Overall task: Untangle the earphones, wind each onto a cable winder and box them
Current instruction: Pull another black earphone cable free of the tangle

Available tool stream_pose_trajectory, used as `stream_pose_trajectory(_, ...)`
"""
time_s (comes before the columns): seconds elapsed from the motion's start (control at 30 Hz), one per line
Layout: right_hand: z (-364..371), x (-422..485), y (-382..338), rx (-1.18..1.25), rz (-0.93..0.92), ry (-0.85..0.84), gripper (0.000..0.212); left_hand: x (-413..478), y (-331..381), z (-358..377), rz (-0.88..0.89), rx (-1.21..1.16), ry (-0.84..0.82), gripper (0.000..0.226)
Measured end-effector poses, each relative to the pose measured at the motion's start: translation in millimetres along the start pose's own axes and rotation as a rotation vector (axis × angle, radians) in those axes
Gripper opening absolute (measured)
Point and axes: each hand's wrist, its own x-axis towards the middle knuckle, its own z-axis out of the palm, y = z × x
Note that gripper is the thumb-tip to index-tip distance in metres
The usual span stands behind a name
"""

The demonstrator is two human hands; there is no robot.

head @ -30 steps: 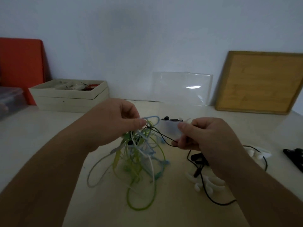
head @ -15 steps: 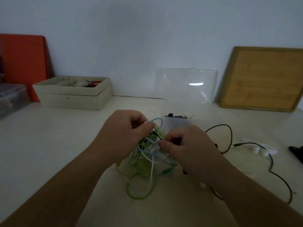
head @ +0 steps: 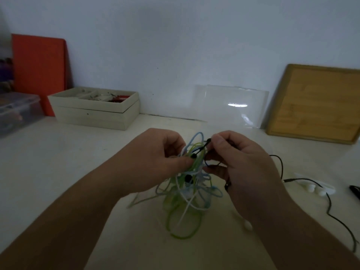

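Centre of frame: the tangle of earphone cables (head: 187, 193) is held over the table (head: 78, 162), long axis top to bottom, loops trailing downward. Its top is pinched by the left hand (head: 155, 158). A black cable (head: 200, 149), slanting upper right to lower left, is pinched by the right hand (head: 243, 162).

The left hand (head: 161, 158) and right hand (head: 249, 168) are bare, like both forearms (head: 81, 207), with short nails.

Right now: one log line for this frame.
phase: untangling | left hand: grips earphone cable tangle, lower loops on table | right hand: pinches black earphone cable at tangle top
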Motion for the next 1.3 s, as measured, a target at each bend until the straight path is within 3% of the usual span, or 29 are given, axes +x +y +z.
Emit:
stream_pose_trajectory(0.1,-5,0,-2,-0.371,-0.106,0.097,0.03,4,-5,-3,0.003,-0.051,0.208,0.016)
stream_pose_trajectory(0.17,-5,-2,-3,-0.508,-0.144,0.06,0.033,5,-4,-2,-0.05,-0.111,0.345,0.018)
stream_pose_trajectory(0.27,-1,-4,0,-0.578,-0.181,-0.03,0.032,6,3,2,-0.167,-0.382,0.332,0.023)
stream_pose_trajectory(0.33,0,-4,2,-0.492,-0.172,-0.064,0.027,3,6,4,-0.196,-0.454,0.226,0.021)
stream_pose_trajectory(0.43,0,-6,2,-0.259,-0.057,-0.091,0.024,-2,4,3,-0.155,-0.281,0.115,0.026)
stream_pose_trajectory(0.57,-1,-5,5,-0.225,-0.079,-0.077,0.025,0,2,4,-0.131,-0.204,0.171,0.009)
stream_pose_trajectory(0.7,-1,-7,4,-0.454,-0.272,-0.073,0.02,1,-1,7,-0.062,0.122,0.343,0.021)
stream_pose_trajectory(0.8,-2,-8,2,-0.457,-0.299,-0.072,0.02,3,-1,7,-0.137,-0.076,0.306,0.018)
stream_pose_trajectory(0.93,-5,-5,4,-0.322,-0.202,-0.084,0.017,7,-1,3,-0.218,-0.289,0.368,0.026)
stream_pose_trajectory(1.07,-5,-5,4,-0.181,-0.119,-0.102,0.023,3,2,3,-0.053,-0.342,0.25,0.018)
stream_pose_trajectory(1.2,-5,-5,4,-0.129,-0.087,-0.071,0.027,0,2,3,0.213,0.01,0.318,0.015)
stream_pose_trajectory(1.3,-5,-5,3,-0.143,-0.094,-0.058,0.028,-1,1,4,0.239,0.117,0.295,0.013)
